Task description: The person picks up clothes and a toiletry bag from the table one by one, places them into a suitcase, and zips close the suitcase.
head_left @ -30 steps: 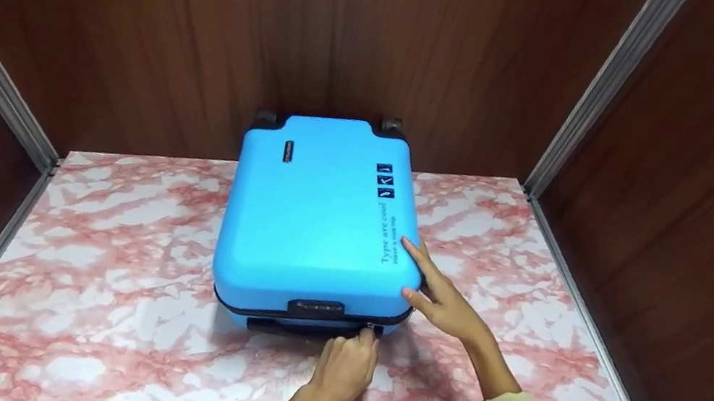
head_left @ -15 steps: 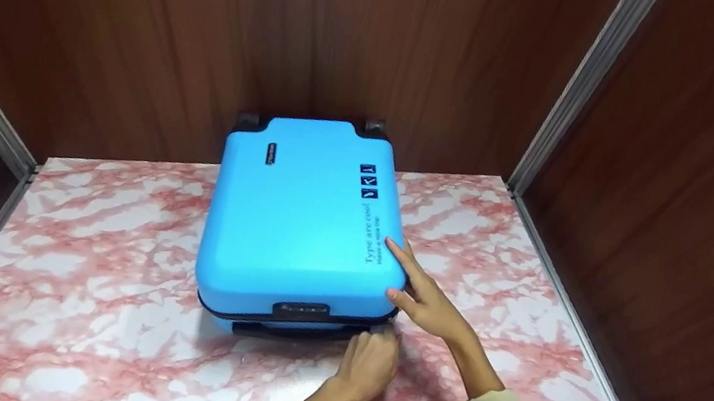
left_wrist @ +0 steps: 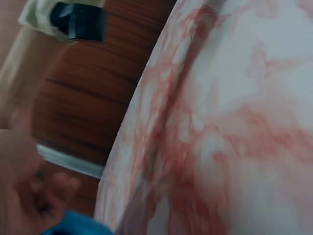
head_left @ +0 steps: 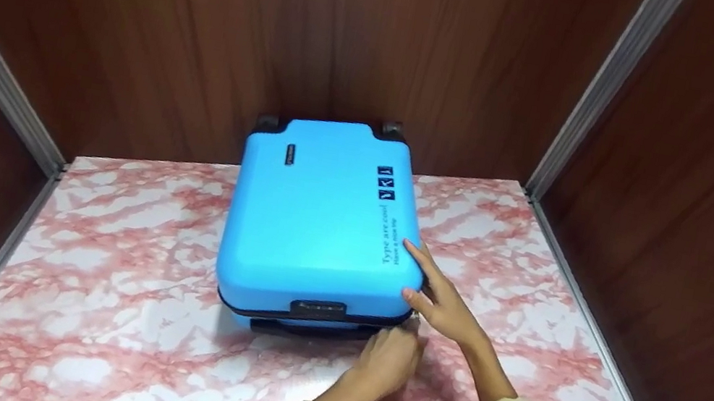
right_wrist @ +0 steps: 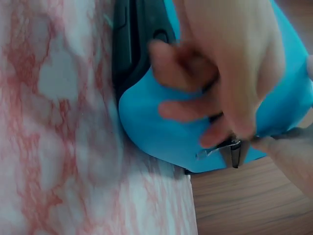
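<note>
A blue hard-shell suitcase (head_left: 323,224) lies flat on the marbled surface, wheels toward the back wall and black carry handle (head_left: 304,331) toward me. At its near right corner my left hand (head_left: 389,359) has curled fingers and pinches a zipper pull. In the right wrist view, a metal zipper pull (right_wrist: 208,152) shows by the left hand's fingertips, partly covered and blurred. My right hand (head_left: 447,312) rests on the suitcase's right edge, thumb and fingers extended on the shell. Its remaining fingers are hidden behind the side. The left wrist view is mostly the surface, with the curled left hand (left_wrist: 29,191) blurred.
Brown wood-grain panels (head_left: 357,31) stand at the back and both sides, joined by metal strips (head_left: 593,88). A red-and-white marbled surface (head_left: 108,318) extends around the suitcase. A combination lock (head_left: 318,308) sits on the near side.
My left hand has moved right along the zipper seam, from beside the handle to the near right corner. My right hand has stayed on the suitcase's edge.
</note>
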A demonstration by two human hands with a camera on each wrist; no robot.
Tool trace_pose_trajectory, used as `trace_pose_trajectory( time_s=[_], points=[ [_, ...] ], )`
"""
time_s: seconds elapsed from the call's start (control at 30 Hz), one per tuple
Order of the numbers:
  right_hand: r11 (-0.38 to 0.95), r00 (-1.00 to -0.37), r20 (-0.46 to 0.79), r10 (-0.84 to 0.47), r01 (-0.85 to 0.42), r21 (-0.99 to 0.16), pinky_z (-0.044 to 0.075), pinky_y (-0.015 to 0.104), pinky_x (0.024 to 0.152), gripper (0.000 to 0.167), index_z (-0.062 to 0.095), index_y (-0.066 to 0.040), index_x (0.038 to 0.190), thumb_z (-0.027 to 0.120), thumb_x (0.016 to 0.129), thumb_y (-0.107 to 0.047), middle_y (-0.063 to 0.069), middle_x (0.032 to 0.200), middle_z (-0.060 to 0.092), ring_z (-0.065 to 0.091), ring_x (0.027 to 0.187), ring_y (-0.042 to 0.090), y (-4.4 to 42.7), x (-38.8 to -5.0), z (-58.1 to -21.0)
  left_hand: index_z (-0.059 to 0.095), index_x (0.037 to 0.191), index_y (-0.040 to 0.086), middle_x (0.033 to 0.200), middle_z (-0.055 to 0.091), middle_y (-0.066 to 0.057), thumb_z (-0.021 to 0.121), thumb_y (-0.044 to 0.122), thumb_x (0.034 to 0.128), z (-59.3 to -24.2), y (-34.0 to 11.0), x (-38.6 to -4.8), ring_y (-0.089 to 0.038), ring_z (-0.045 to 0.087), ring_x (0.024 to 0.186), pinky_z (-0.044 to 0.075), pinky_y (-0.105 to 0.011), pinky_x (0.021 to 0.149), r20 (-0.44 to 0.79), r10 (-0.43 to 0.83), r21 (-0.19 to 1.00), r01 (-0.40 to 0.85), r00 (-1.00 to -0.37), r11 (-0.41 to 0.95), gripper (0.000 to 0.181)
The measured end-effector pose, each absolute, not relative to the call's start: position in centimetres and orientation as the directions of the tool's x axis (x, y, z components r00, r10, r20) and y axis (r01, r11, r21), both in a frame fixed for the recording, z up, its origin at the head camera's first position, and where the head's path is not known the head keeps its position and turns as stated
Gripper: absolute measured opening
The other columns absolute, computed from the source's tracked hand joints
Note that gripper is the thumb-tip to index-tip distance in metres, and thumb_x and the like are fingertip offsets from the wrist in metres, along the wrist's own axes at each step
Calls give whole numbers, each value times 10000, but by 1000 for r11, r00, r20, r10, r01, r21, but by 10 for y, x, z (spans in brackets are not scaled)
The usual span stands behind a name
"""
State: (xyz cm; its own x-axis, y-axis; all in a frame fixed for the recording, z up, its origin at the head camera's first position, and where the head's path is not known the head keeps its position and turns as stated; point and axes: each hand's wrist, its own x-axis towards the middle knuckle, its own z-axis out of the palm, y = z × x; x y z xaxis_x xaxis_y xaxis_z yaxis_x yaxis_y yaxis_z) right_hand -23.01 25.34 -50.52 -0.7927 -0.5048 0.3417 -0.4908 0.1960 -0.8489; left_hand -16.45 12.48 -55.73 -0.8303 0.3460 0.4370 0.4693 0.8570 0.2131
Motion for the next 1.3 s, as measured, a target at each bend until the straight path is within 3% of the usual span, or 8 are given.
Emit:
trace_pose_trajectory(
  time_s=[0.17, 0.33, 0.43, 0.53, 0.63, 0.73, 0.97, 1.3],
  points=[
    [264, -862, 324, -389, -441, -858, 367, 633, 1081, 782, 201, -202, 1598, 613, 947, -74, 196, 1673, 60, 226, 1495, 439, 247, -223, -515, 663, 1009, 77, 810, 699, -13, 669, 128, 903, -534, 57, -128, -115, 658, 646, 521, -197, 565, 553, 396, 384, 646, -733, 660, 118],
    [287, -926, 267, -269, -341, -895, 437, 642, 1003, 796, 191, -281, 1594, 646, 950, -172, 162, 1657, 177, 364, 1420, 446, 246, -225, -513, 643, 1013, 26, 768, 663, -73, 663, -37, 799, -494, -29, -133, -132, 604, 602, 513, -198, 557, 819, 5, 448, 644, -574, 620, 223],
    [283, -937, 242, -253, -310, -908, 460, 615, 984, 801, 190, -320, 1590, 651, 951, -173, 142, 1660, 171, 395, 1395, 435, 251, -230, -511, 579, 1189, -50, 1066, 652, -203, 646, 52, 872, -485, -72, -151, -298, 643, 943, 555, -390, 819, 728, -158, 578, 472, -668, 666, 340],
    [290, -940, 208, -270, -285, -913, 562, 542, 771, 804, 171, -351, 1589, 646, 958, -196, 148, 1653, 170, 539, 1231, 445, 254, -235, -512, 345, 1463, -82, 1452, 436, -311, 610, 236, 968, -492, -97, -163, -451, 431, 1353, 385, -587, 1084, 474, -129, 710, 292, -871, 641, 645],
    [298, -942, 185, -279, -268, -916, 535, 441, 574, 794, 169, -380, 1584, 644, 964, -240, 148, 1647, 180, 592, 1086, 419, 253, -242, -515, 108, 1563, -53, 1612, 182, -312, 577, 375, 994, -503, -107, -170, -480, 219, 1487, 251, -627, 1168, 268, -41, 766, 187, -962, 614, 853],
    [280, -944, 174, -281, -254, -926, 525, 414, 621, 777, 182, -381, 1580, 642, 967, -250, 133, 1648, 173, 557, 1124, 421, 251, -250, -518, 32, 1575, -31, 1638, 113, -286, 569, 429, 990, -508, -109, -175, -464, 177, 1505, 232, -606, 1186, 213, 1, 784, 172, -977, 596, 918],
    [258, -927, 182, -327, -273, -927, 324, 633, 1124, 736, 208, -287, 1591, 606, 981, -185, 137, 1666, 160, 281, 1478, 428, 261, -263, -514, 195, 1571, 11, 1601, 275, -265, 586, 375, 993, -492, -129, -190, -453, 309, 1461, 267, -586, 1180, 202, 11, 755, 163, -979, 636, 786],
    [731, -935, 254, -248, -353, -585, 136, 706, 1160, 740, 226, -127, 1588, 593, 976, -323, 194, 1652, 191, 153, 1508, 481, 313, -299, -500, 230, 1541, -48, 1615, 166, -316, 656, 303, 945, -497, -181, -226, -507, 133, 1501, 154, -673, 1179, 242, -20, 513, 111, -970, 851, 813]
  ],
)
